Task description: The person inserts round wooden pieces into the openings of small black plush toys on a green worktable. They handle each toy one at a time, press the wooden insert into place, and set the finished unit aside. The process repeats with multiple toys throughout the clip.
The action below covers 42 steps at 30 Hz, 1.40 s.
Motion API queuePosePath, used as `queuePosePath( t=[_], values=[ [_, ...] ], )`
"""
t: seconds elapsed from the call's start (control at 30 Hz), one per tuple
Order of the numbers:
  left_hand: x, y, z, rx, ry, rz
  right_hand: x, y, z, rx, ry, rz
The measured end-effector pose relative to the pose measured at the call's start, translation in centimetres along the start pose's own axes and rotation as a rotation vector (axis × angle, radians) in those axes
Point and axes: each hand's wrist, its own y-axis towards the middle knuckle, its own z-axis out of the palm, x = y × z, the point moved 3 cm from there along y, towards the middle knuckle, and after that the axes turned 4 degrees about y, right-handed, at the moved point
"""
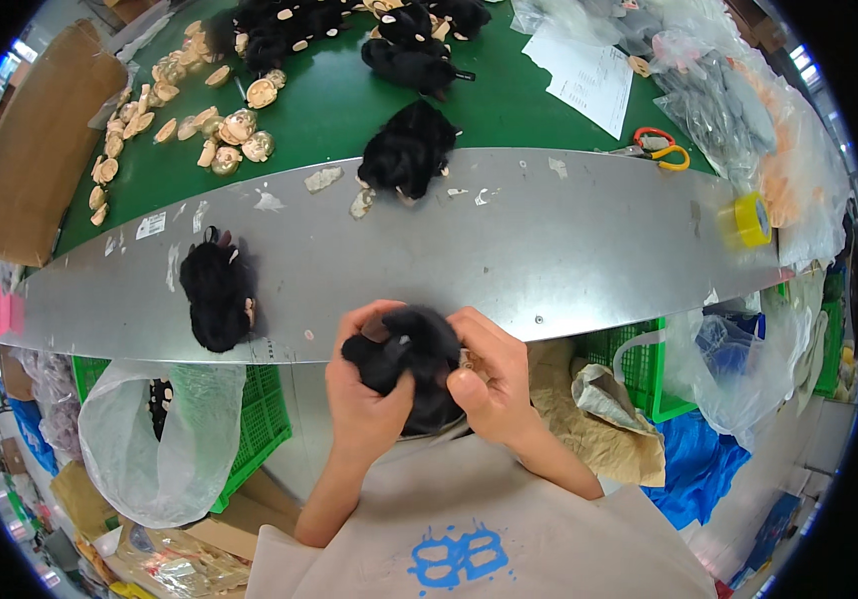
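Close to my body, at the near edge of the grey metal strip [549, 250], both hands hold a black plush toy [429, 344]. My left hand [374, 399] is wrapped round its left side, thumb pressed into the fur. On its right side my right hand [494, 384] pinches, with a small pale piece [466, 361] showing at the fingers; its exact kind is hard to make out. Another black plush toy [217, 295] lies on the metal to the left. A further black plush [409, 152] rests at the strip's far edge.
Beige shell-like plastic pieces [239, 127] and more black plush [289, 30] cover the green tabletop's far left. Scissors [663, 150], a paper sheet [583, 80] and yellow tape [751, 220] lie to the right. Below the edge stand a bag-lined green crate [254, 429] and another green crate [638, 369].
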Motion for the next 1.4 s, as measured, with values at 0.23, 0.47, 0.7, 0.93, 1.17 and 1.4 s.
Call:
queuePosePath(
  t=[0.23, 0.47, 0.7, 0.93, 1.17, 1.4],
  values=[
    [0.2, 0.1, 0.0, -0.185, 0.284, 0.026, -0.2, -0.3, 0.3, -0.028, -0.217, 0.004],
    [-0.8, 1.1, -1.0, -0.236, 0.353, 0.304, -0.7, -0.6, -0.3, -0.214, -0.012, 0.289],
    [0.3, -2.4, 0.7, 0.162, 0.034, 0.222, 0.5, -1.0, 0.2, -0.180, -0.026, 0.224],
    [1.5, -1.7, 0.7, 0.126, -0.586, -0.184, 0.5, -1.4, 0.1, 0.097, 0.049, -0.026],
    [2.9, -1.6, -0.5, -0.062, -0.554, -0.168, 1.7, -1.6, -0.4, -0.058, 0.336, 0.176],
    [4.9, -2.3, -0.5, -0.195, -0.625, -0.339, 1.1, -1.2, -0.8, -0.086, 0.123, 0.180]
  ],
)
